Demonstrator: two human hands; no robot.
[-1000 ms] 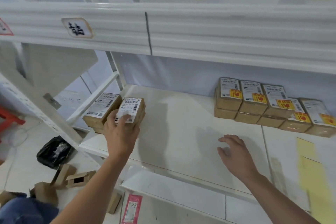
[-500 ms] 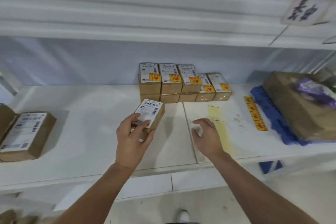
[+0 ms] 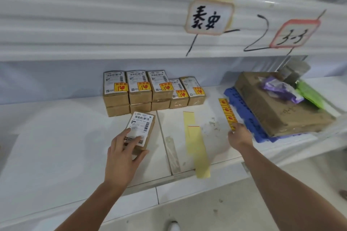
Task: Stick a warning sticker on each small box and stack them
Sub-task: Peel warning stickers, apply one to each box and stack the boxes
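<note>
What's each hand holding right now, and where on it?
Left hand holds the small box by its near end, fingers on the label. Right hand touches the sticker strip's near end; grip unclear.

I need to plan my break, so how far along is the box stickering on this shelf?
Done: the stickered boxes stand stacked against the back wall, each visible top bearing a yellow warning sticker. In hand: the left hand presses one unstickered box on the shelf, while the right hand reaches the sticker strip. Left: sticker and stack this box.
</note>
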